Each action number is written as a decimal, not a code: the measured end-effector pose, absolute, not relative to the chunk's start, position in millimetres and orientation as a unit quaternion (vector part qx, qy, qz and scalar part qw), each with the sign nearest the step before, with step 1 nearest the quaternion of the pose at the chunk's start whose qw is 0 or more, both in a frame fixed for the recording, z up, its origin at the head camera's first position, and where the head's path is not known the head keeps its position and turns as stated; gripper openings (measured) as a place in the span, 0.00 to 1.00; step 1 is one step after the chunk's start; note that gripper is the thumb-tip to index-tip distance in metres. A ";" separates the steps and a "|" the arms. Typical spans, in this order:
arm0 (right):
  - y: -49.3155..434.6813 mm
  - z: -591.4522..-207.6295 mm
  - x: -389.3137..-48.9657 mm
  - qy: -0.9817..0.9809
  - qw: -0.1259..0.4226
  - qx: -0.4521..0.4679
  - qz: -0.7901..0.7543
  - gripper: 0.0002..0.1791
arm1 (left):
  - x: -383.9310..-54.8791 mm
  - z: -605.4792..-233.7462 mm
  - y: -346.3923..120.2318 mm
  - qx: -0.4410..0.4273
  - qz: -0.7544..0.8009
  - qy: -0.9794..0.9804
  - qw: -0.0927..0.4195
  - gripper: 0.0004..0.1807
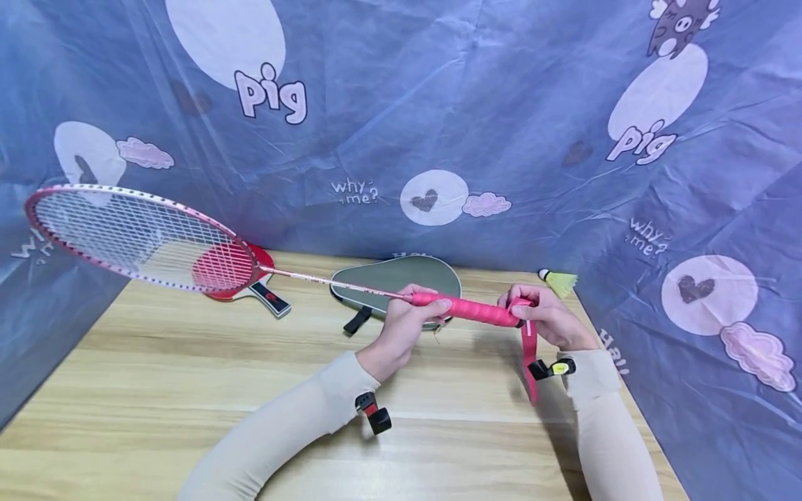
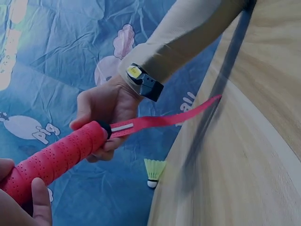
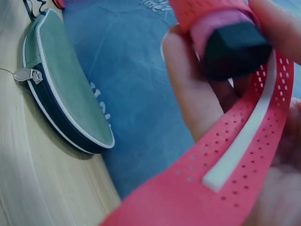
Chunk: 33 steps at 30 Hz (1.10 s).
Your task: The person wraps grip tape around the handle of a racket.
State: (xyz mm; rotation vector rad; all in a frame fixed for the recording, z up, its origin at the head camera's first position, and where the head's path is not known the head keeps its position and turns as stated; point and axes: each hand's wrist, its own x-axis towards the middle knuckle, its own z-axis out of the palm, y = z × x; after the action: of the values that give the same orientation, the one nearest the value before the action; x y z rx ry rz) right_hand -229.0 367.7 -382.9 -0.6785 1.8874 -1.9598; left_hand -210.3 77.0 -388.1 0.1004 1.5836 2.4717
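A badminton racket [image 1: 332, 282] is held above the table, its strung head to the left and its handle [image 1: 479, 311] wrapped in pink grip tape. My left hand [image 1: 404, 323] grips the upper end of the handle, thumb along it. At the butt end, my right hand [image 1: 548, 314] pinches the handle and tape between thumb and fingers. A loose tail of perforated pink grip tape [image 1: 529, 355] hangs from there, with a white strip [image 3: 244, 136] on its inner side. The dark butt cap [image 3: 237, 52] shows in the right wrist view, partly uncovered.
Behind the racket lie a red table tennis bat [image 1: 272, 299], partly behind the strings, and a green zipped bat case [image 1: 401, 275]. A yellow shuttlecock [image 1: 560, 282] rests by the back right corner. Blue printed cloth [image 1: 376, 139] walls the wooden table [image 1: 156, 362].
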 end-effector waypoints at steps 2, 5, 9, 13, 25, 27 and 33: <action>369.1 -382.4 -228.4 0.665 0.177 -0.243 -0.683 0.16 | -210.0 -388.7 77.0 0.034 0.838 0.534 0.104 0.14; 369.4 -382.1 -228.4 0.673 0.181 -0.242 -0.676 0.16 | -209.8 -388.8 76.8 0.033 0.842 0.528 0.110 0.16; 370.1 -383.0 -229.1 0.672 0.179 -0.244 -0.676 0.16 | -209.8 -388.5 75.7 0.034 0.848 0.515 0.122 0.14; 370.4 -384.4 -229.5 0.667 0.189 -0.237 -0.681 0.17 | -210.6 -388.2 74.0 0.044 0.856 0.499 0.127 0.14; 363.7 -390.9 -231.0 0.692 0.164 -0.195 -0.675 0.16 | -212.8 -387.3 72.2 0.054 0.863 0.484 0.132 0.15; 362.0 -392.0 -230.9 0.699 0.147 -0.191 -0.673 0.16 | -212.2 -386.8 73.7 0.038 0.867 0.482 0.119 0.14; 357.4 -391.2 -229.8 0.721 0.121 -0.181 -0.658 0.12 | -212.4 -390.5 77.0 0.006 0.833 0.549 0.072 0.14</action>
State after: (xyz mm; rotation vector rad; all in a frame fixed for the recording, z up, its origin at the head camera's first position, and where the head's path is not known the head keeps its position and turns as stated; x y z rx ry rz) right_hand -229.8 357.4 -391.2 -0.5283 2.1061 -1.9212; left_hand -212.4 77.0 -390.5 0.0172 1.6493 2.5038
